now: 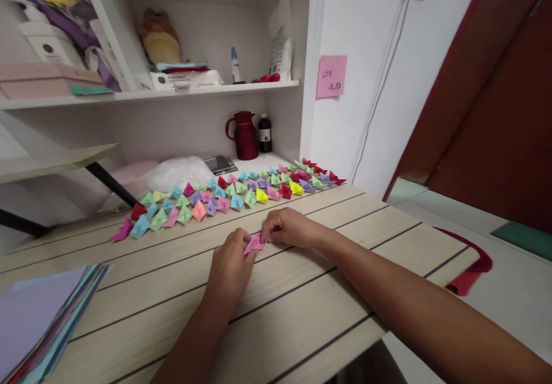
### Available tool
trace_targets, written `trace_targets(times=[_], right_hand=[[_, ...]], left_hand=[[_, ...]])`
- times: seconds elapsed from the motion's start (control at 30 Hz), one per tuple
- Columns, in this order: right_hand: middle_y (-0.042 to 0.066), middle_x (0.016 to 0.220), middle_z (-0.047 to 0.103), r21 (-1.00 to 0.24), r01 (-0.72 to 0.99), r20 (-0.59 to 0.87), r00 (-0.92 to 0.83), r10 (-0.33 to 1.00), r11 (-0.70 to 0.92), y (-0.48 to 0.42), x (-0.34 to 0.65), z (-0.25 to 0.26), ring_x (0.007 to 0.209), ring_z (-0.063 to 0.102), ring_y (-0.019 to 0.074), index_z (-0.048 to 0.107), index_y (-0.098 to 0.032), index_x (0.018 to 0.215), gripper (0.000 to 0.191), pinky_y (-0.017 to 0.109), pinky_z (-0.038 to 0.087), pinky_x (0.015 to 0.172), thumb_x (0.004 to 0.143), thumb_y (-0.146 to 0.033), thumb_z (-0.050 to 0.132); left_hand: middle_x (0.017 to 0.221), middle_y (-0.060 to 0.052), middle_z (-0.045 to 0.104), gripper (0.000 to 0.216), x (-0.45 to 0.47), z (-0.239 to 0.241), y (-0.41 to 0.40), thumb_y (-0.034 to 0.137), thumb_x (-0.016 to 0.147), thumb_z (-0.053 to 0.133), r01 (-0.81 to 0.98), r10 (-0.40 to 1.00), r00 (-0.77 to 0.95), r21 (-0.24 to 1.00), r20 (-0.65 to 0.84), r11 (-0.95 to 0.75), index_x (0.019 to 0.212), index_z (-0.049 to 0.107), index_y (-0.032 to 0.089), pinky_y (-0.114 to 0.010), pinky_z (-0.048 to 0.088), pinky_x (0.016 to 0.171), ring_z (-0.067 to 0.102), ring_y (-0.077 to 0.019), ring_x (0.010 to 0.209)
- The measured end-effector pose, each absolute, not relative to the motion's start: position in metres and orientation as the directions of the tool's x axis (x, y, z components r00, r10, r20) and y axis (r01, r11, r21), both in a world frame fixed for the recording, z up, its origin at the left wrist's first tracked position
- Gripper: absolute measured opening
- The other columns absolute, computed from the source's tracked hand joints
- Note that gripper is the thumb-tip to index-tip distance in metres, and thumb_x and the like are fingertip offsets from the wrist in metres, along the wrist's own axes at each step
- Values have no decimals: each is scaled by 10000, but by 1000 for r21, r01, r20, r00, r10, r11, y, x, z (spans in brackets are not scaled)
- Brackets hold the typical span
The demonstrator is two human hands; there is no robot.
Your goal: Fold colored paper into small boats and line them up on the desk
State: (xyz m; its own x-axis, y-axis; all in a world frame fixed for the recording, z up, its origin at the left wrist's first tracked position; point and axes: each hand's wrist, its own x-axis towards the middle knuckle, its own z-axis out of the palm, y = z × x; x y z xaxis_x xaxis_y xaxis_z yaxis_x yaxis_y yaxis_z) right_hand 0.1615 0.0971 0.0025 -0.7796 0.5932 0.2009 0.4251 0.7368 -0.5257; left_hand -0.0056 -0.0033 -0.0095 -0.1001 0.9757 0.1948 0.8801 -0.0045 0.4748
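A small pink folded paper piece (254,244) lies low over the wooden table (302,315), held between both hands. My left hand (230,266) pinches its left end with fingers closed. My right hand (291,227) pinches its right end from the other side. Just beyond my hands, several folded paper boats (224,197) in many colours stand in rows across the back of the table.
A stack of coloured paper sheets (38,315) lies at the table's near left corner. Behind the boats stand a red jug (244,135), a dark bottle (264,133) and a clear plastic bag (179,172). Shelves (194,91) hold boxes and bottles. A pink sticky note (331,76) hangs on the wall.
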Motion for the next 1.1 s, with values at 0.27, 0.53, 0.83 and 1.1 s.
trace_targets(times=[0.27, 0.53, 0.83, 1.1], right_hand=[[1, 972, 706, -377, 505, 150, -794, 589, 777, 88, 161, 15, 857, 621, 173, 777, -303, 862, 185, 238, 349, 630, 761, -187, 673], [-4, 969, 712, -373, 519, 108, -799, 591, 769, 85, 162, 21, 858, 624, 176, 769, -302, 890, 179, 238, 332, 611, 769, -217, 669], [5, 924, 687, -352, 518, 159, -788, 595, 780, 83, 160, 15, 834, 598, 173, 724, -269, 866, 146, 237, 300, 583, 760, -198, 653], [3, 875, 699, -361, 557, 152, -757, 636, 748, 93, 165, 12, 792, 581, 172, 716, -261, 794, 65, 248, 276, 567, 752, -236, 673]], left_hand=[[925, -3, 629, 273, -5, -9, -5, 189, 805, 582, 880, 966, -136, 474, 218, 17, 1040, 457, 245, -258, 365, 660, 611, -174, 820], [955, -9, 613, 134, -1, -6, -9, 199, 829, 545, 917, 964, -93, 399, 248, -15, 898, 440, 247, -263, 349, 643, 590, -175, 804], [914, 4, 622, 150, 1, -3, -14, 225, 818, 564, 935, 977, -110, 352, 183, 39, 885, 431, 249, -267, 330, 627, 592, -171, 749], [710, 40, 557, 169, 1, -4, -13, 248, 823, 532, 931, 981, -112, 362, 161, 47, 962, 438, 255, -264, 324, 610, 575, -181, 665]])
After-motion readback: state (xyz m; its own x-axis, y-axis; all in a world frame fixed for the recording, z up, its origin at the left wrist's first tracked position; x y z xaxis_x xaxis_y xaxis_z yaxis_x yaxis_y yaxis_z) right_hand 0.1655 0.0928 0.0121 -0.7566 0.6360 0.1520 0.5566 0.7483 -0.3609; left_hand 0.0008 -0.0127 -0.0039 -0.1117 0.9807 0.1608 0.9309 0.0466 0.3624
